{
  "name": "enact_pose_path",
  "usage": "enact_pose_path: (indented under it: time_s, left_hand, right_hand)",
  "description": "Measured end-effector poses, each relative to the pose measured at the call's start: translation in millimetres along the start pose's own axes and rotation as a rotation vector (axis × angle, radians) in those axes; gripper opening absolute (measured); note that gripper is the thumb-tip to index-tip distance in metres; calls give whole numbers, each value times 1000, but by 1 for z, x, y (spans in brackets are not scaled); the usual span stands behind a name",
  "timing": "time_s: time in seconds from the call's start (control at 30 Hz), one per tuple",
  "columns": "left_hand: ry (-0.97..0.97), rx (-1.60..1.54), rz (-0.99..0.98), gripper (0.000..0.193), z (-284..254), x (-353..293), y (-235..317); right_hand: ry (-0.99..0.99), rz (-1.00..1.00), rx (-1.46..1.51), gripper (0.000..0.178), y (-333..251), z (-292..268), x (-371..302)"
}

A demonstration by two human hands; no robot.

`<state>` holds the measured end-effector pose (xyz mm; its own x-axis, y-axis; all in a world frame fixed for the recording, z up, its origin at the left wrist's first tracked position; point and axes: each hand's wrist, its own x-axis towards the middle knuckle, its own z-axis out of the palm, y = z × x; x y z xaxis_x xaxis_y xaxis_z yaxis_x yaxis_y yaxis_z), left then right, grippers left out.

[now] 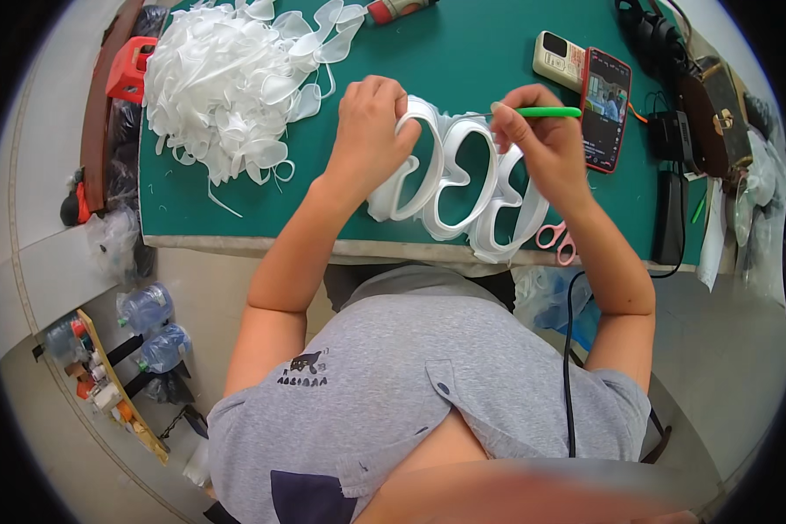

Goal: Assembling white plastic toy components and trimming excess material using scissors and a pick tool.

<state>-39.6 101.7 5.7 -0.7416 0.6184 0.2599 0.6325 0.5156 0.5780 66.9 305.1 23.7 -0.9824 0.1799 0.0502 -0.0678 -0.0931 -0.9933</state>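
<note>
Several white goggle-shaped frames [457, 222], with rims and a nose-like notch, stand side by side on the green table in front of me. My left hand [371, 127] has its fingers curled over the far end of the leftmost frame, thumb against its rim. Between the thumb and fingers of my right hand [546, 144] is a thin pick with a green handle [550, 112]. Its slim metal tip points left, close to the far edge of the frames. Whether the tip touches them I cannot tell.
Left of the frames lies a big heap of white translucent pieces [214, 87]. Pink scissors [557, 243] rest by the table's front edge. A phone [604, 109] leans near a beige device [557, 59] on the right, next to a black box [671, 140]. A black cable [570, 349] hangs down.
</note>
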Motion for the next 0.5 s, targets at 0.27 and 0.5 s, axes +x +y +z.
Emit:
enact_pose_path:
  time_s: [0.27, 0.5]
  left_hand:
    - [-82, -994, -484, 42, -33, -17, 42]
    - [-5, -962, -451, 37, -28, -24, 52]
  right_hand:
    - [-147, -646, -482, 22, -6, 12, -3]
    - [-176, -722, -565, 23, -1, 11, -3]
